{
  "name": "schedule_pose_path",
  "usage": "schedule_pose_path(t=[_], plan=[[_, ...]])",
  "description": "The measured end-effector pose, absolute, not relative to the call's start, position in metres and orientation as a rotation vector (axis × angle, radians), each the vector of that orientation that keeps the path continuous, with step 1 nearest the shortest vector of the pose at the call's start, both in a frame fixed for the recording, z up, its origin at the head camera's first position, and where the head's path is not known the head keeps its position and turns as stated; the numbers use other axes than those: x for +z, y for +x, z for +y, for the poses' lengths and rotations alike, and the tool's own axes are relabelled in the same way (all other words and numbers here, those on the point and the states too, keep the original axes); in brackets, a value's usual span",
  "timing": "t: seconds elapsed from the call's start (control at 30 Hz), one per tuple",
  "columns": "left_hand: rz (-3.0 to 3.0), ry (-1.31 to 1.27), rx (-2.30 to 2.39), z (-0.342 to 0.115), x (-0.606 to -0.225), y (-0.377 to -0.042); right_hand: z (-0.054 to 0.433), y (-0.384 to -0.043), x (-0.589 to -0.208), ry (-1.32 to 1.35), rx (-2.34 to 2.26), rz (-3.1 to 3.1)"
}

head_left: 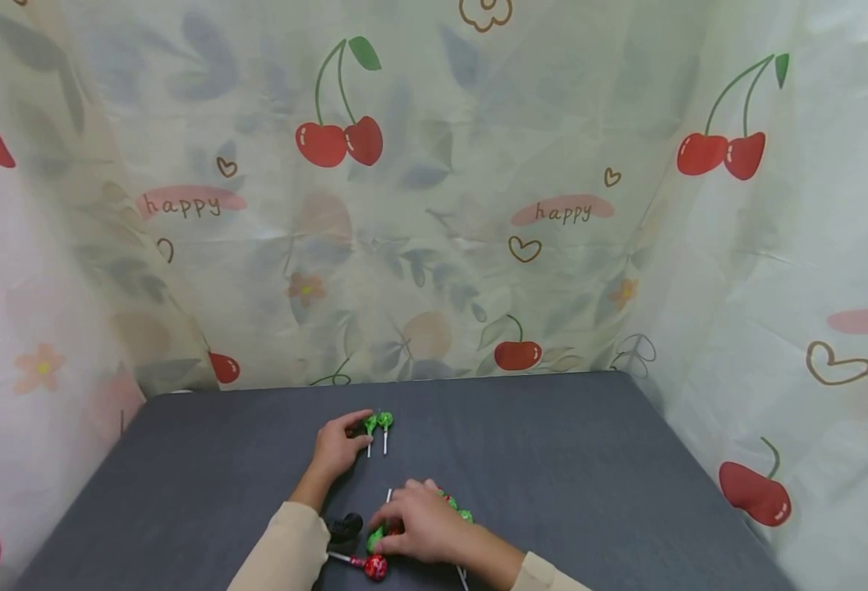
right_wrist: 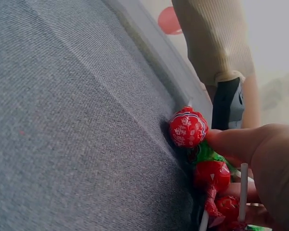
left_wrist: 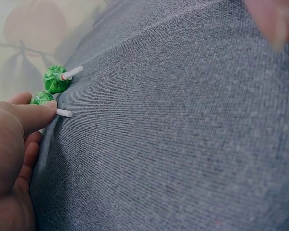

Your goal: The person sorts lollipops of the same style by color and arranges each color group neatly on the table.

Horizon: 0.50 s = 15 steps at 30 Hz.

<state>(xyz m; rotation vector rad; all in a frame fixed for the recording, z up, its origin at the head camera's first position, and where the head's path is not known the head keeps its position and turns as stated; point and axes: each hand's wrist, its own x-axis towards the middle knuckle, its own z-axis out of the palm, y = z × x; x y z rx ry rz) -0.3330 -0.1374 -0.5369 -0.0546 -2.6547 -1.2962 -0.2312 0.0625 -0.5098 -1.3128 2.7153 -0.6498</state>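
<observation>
The left forearm [head_left: 313,486] stretched toward the far edge of the bench [head_left: 552,468], where the left hand [head_left: 336,447] pinched a green lollipop [head_left: 370,424] just beside another green lollipop [head_left: 385,419]. Farther from that edge, the right hand [head_left: 429,524] bent over a lollipop pile [right_wrist: 212,174]; whether it pinched any could not be told.

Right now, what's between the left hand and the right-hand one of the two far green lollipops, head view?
Head view: the other green lollipop, pinched by the left hand, lies between that hand and the right-hand green lollipop.
</observation>
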Motion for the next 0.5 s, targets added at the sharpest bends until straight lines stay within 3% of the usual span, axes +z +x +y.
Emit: schedule_pose_path(t=[0.5], plan=[[-2.671,-0.043,-1.309,-0.1375,-0.5357,-0.3318,0.0641,-0.2331,-0.5072,-1.53,-0.399,2.901]])
